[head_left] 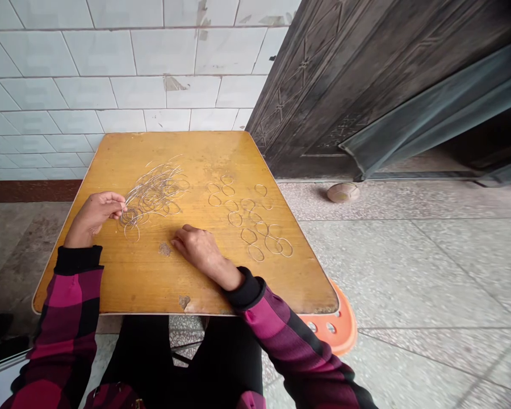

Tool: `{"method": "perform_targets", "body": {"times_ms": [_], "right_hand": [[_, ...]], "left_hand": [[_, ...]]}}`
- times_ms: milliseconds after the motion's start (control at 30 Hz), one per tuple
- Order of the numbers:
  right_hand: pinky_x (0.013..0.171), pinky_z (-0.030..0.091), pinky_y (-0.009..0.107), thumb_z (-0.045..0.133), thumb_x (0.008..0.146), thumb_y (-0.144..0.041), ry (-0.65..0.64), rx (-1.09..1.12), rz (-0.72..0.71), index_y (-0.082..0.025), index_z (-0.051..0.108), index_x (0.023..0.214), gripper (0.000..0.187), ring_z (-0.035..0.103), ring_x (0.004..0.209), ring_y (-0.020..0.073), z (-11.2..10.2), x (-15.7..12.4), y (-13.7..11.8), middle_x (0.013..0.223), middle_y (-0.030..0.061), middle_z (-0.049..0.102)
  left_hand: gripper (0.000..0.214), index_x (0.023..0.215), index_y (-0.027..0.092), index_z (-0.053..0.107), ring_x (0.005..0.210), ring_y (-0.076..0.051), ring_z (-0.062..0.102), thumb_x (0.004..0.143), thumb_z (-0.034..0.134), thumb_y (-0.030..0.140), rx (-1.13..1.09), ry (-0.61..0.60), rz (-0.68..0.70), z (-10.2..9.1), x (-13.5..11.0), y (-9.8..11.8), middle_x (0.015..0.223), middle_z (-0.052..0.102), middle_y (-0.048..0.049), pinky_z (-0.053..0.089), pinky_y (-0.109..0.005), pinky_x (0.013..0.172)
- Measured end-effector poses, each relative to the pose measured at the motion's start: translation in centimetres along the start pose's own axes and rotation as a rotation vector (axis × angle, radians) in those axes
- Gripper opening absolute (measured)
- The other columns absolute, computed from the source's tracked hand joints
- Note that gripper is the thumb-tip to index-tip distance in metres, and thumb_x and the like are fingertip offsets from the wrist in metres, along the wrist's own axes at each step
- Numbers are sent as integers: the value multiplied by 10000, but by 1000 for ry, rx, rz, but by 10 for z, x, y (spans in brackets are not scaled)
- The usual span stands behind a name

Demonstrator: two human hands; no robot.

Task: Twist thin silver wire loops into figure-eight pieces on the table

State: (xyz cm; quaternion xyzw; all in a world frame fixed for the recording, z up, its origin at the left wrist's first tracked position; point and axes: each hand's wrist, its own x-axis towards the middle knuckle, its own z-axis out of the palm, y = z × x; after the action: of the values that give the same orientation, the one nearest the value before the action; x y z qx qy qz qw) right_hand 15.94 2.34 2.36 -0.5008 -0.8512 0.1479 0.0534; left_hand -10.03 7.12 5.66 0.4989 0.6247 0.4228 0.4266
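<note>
My left hand is at the left side of the table, thumb and fingers pinched on the near end of a loose bundle of thin metal wires. The wires are tangled, some bent into curves and loops, with free ends fanning toward the back. My right hand rests on the table near the middle, back up, its fingers curled in. No wire shows sticking out of it; its palm is hidden. To its right lie several thin wire rings, some overlapping.
The wooden table has worn patches and stands against a white tiled wall. An orange stool shows under its right corner. A dark carved door with a hanging cloth stands right. A roundish object lies on the floor.
</note>
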Motion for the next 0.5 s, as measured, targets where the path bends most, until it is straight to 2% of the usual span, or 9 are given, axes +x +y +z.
{"method": "perform_targets", "body": {"times_ms": [167,233,400,500], "right_hand": [[628,354,255,461,949,-270,50,71,-50,-156,652,978,224,606,795,152,2,1,0,974,81,645],[647,367,251,471,944,-251,72,118,-82,-151,651,978,208,597,800,150,5,2,0,973,81,637],[752,430,243,524,916,-205,155,402,-199,-139,646,990,157,586,833,142,16,6,-1,950,70,630],[726,464,247,603,879,-252,198,644,-177,-131,638,1006,179,579,764,126,22,9,-2,916,59,635]], "left_hand": [[126,700,153,646,483,-75,479,599,692,212,-63,82,140,11,-4,3,608,607,6,364,-225,497],[120,714,145,658,474,-68,469,616,691,205,-117,76,164,17,-7,5,604,607,6,354,-217,478],[149,763,129,660,480,-51,461,636,716,183,-430,-49,68,34,-17,10,629,612,-1,353,-180,446],[163,778,126,649,491,-36,463,638,728,150,-583,-133,24,45,-21,10,651,605,5,369,-156,451]]}}
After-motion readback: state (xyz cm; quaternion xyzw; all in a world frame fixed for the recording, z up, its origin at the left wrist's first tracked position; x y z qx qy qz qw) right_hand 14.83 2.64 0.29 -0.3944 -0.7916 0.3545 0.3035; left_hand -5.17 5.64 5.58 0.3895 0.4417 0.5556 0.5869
